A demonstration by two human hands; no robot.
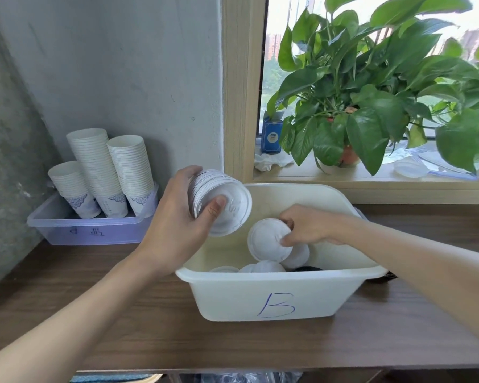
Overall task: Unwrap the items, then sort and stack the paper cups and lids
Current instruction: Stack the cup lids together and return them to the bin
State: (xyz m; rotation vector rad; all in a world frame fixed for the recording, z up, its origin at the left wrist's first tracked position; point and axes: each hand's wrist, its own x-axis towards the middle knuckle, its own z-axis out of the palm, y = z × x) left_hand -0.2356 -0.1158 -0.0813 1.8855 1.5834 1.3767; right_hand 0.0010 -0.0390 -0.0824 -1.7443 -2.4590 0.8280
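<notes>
My left hand (177, 217) grips a thick stack of white lids (221, 200) on its side, above the left rim of the white bin marked "B" (274, 297). Inside that bin my right hand (307, 228) pinches a single white lid (266, 240) by its edge, tilted up. Several more white lids (260, 268) lie loose on the bin's floor, partly hidden by its front wall. Three stacks of white paper cups (108, 172) with blue patterns stand in a pale purple tray (89, 230) at the back left.
The bins sit on a brown wooden table (122, 313) against a grey wall. A window sill behind holds a leafy potted plant (351, 111), a blue box (271, 134), crumpled tissue and clear plastic wrap (426, 164). Something dark lies behind the bin's right side.
</notes>
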